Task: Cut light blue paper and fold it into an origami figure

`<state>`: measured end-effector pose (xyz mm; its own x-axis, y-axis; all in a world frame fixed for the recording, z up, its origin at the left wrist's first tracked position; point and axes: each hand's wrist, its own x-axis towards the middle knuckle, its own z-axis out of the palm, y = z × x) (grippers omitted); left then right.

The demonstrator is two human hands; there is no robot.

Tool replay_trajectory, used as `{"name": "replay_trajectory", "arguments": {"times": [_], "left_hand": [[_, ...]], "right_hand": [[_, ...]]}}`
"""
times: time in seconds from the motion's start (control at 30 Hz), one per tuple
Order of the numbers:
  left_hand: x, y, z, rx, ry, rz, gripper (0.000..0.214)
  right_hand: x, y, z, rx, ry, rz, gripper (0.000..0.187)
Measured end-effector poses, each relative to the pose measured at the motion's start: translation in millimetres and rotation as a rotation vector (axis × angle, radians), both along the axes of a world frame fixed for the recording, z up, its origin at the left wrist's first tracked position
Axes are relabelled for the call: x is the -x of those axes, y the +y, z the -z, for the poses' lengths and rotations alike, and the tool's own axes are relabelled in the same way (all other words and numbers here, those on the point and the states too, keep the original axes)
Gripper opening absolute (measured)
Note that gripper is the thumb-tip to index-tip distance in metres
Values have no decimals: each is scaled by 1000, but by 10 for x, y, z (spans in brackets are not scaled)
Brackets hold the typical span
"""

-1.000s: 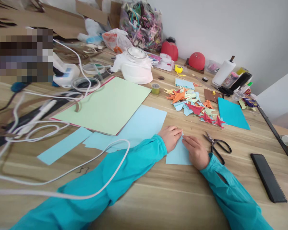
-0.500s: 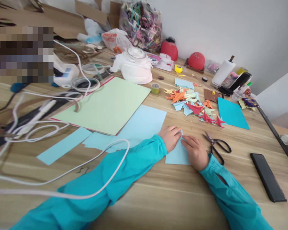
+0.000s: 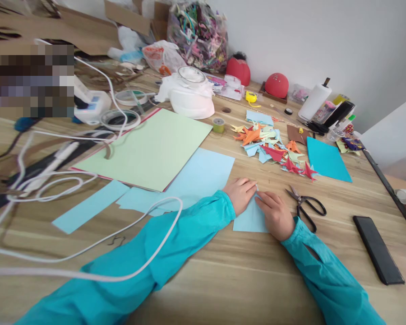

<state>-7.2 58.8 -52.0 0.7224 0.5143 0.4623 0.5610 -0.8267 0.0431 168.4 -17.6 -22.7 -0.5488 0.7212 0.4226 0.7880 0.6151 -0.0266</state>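
A small sheet of light blue paper (image 3: 250, 220) lies on the wooden table under both hands, its far corner folded or creased. My left hand (image 3: 241, 195) presses on that far corner, fingers together and closed on the paper. Against the paper's right side, my right hand (image 3: 276, 214) pinches near the same corner, its fingertips almost meeting the left ones. The fingertips partly hide the fold. Black-handled scissors (image 3: 302, 201) lie partly spread just right of my right hand. Beyond the hands is a pile of folded paper figures (image 3: 274, 153) in red, orange, blue and pale green.
Large pale green sheets (image 3: 149, 149) and a light blue sheet (image 3: 203, 174) lie to the left, with a blue strip (image 3: 89, 206). A white cable (image 3: 155, 266) loops over my left sleeve. At right are a black phone-like object (image 3: 379, 250) and a turquoise sheet (image 3: 328, 160).
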Motion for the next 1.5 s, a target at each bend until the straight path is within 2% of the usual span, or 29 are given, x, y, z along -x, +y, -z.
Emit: {"name": "replay_trajectory", "arguments": {"times": [0.5, 0.77, 1.1, 1.33, 1.5], "left_hand": [[-17, -27, -7, -24, -35, -85, 29], [-4, -35, -73, -13, -5, -46, 32], [-4, -23, -42, 16, 27, -23, 35], [-6, -45, -111, 51, 19, -107, 38], [13, -24, -80, 11, 29, -10, 38]], "right_hand": [[-21, 11, 40, 3, 58, -22, 40], [-23, 14, 47, 18, 60, -29, 39], [-5, 3, 7, -30, 26, -23, 38], [-11, 7, 35, -36, 38, -21, 38], [-2, 9, 16, -48, 31, -29, 36]]}}
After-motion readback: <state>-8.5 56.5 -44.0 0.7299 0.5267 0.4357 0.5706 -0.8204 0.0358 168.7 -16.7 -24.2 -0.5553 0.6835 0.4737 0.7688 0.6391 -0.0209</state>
